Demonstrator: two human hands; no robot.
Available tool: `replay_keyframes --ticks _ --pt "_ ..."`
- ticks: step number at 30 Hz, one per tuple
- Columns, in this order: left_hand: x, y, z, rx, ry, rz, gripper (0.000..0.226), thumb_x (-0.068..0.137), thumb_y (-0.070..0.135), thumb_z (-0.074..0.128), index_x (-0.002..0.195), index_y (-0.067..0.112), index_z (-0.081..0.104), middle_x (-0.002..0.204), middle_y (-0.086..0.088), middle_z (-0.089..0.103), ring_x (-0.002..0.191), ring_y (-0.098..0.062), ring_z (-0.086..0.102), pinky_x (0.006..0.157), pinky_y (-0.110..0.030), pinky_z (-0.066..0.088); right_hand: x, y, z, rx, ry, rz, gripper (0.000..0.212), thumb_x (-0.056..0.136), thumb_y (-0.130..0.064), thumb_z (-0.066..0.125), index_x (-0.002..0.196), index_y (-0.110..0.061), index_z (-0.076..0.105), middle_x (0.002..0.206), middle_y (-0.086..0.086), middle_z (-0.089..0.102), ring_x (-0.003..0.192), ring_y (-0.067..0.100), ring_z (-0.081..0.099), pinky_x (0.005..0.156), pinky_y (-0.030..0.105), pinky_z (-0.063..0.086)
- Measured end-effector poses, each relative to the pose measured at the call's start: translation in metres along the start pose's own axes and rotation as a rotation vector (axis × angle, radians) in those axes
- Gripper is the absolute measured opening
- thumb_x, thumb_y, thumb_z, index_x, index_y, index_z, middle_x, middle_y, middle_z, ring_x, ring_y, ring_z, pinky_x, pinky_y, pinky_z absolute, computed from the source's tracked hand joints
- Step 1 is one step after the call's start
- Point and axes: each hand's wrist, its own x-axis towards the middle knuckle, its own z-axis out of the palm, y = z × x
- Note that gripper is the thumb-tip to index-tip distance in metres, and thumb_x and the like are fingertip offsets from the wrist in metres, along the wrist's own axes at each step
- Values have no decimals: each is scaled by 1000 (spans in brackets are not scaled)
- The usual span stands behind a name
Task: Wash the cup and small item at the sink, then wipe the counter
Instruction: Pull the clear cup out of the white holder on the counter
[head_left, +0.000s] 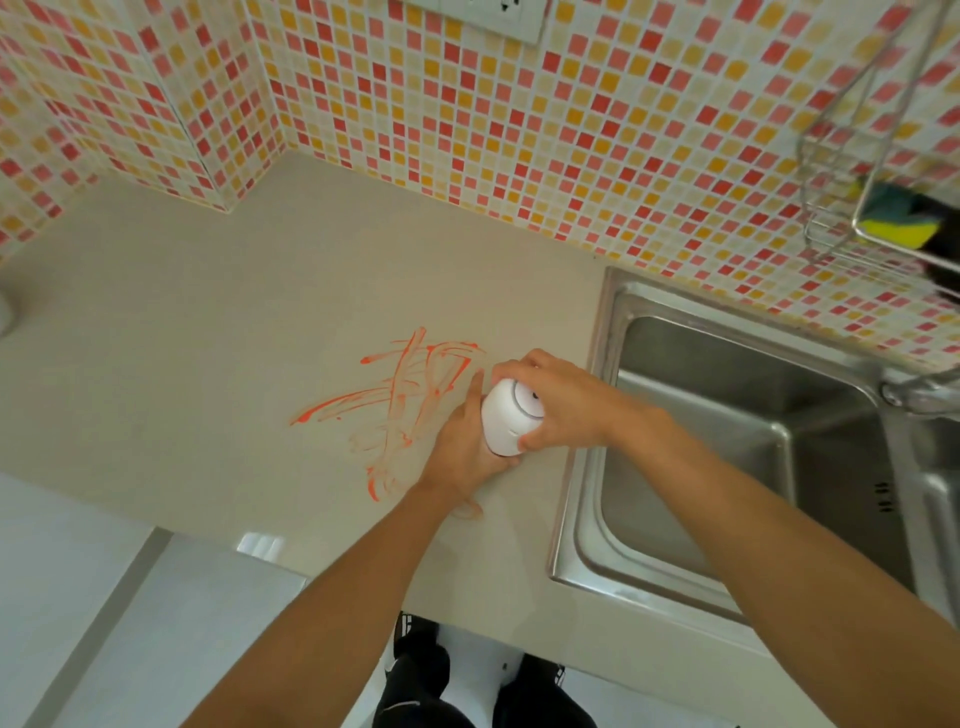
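Observation:
A white cup (506, 421) with a lid on top stands on the beige counter (182, 338), just left of the sink (727, 441). My left hand (465, 447) wraps around the cup's body from the left. My right hand (558, 400) grips its lid from above and the right. Orange-red smears (400, 395) streak the counter directly left of the cup, partly under my left hand. No separate small item shows in view.
A steel sink basin lies to the right, its tap (914, 389) at the far right edge. Above it hangs a wire rack (852, 208) holding a yellow and green sponge (898, 213). Mosaic tile wall (467, 104) runs behind the counter. The counter's front edge borders white floor.

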Motion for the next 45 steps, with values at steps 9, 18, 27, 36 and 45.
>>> replay_keyframes --ticks 9,18,27,36,45 --pt "2 -9 -5 -13 -55 37 117 58 29 89 149 23 14 135 -4 54 121 -21 53 96 -23 39 -32 -22 -77 49 202 68 71 62 -36 83 118 -36 40 113 -3 47 97 18 52 75 35 49" --pt "-8 -12 4 -129 56 61 95 51 39 90 132 27 42 133 5 46 125 -13 40 106 -30 35 -24 44 -16 901 588 483 89 72 -38 80 144 -22 31 132 3 51 106 17 59 85 36 55" --pt "-16 -12 -13 -197 206 34 79 57 25 90 124 28 47 121 10 57 112 -8 54 93 -21 39 7 61 65 931 557 463 83 53 -21 89 123 -27 46 117 -9 62 107 10 60 89 29 50" --pt "-32 -8 -23 -210 245 37 81 57 24 90 126 25 47 119 14 57 107 0 54 87 -12 40 16 53 79 779 541 355 92 49 -36 82 127 -46 35 124 -16 56 115 10 54 98 39 47" --pt "-63 20 30 -188 84 131 84 58 31 90 129 27 45 126 12 55 118 -8 51 101 -36 45 -92 90 101 411 702 522 49 93 -22 58 140 -16 45 144 3 47 138 19 35 108 21 20"
